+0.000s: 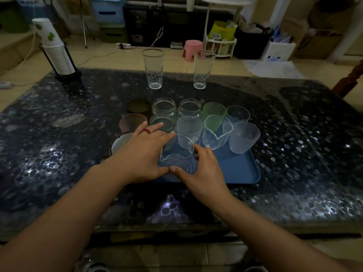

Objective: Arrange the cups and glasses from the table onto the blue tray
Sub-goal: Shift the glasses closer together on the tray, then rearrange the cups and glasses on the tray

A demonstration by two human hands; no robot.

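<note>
Blue tray [238, 169] sits near the table's front edge, packed at its far end w/ glassware; its near-right corner is bare. On the tray's near-left part stands a clear spouted pitcher [176, 157], upright, spout pointing left toward the left hand.

Both hands wrap that pitcher: left hand [143, 154] cupped against its left wall, fingers spread over the rim side; right hand [202, 169] against its right wall, thumb curled round the front. Thumbs nearly meet at the pitcher's near side. Grip looks loose, more steadying than lifting, though whether the base touches the tray can't be told, hands hide it.

Key relation: the pitcher lies directly between the two hands, neither nearer. Probably being seated or nudged into place.

Count, relative to the tray:
- 2 tall glasses [153, 69] beyond its far end, well apart from it, still on the table.
- 2 clear jars in the far row, 1 more in front of the left one.
- 1 green cup [214, 114].
- abt 4 frosted cups.
- 2 spouted pitchers incl. the held one.
- 2 dark cups + 1 white-rimmed bowl/cup at the left side; on or off the tray unclear.
</note>
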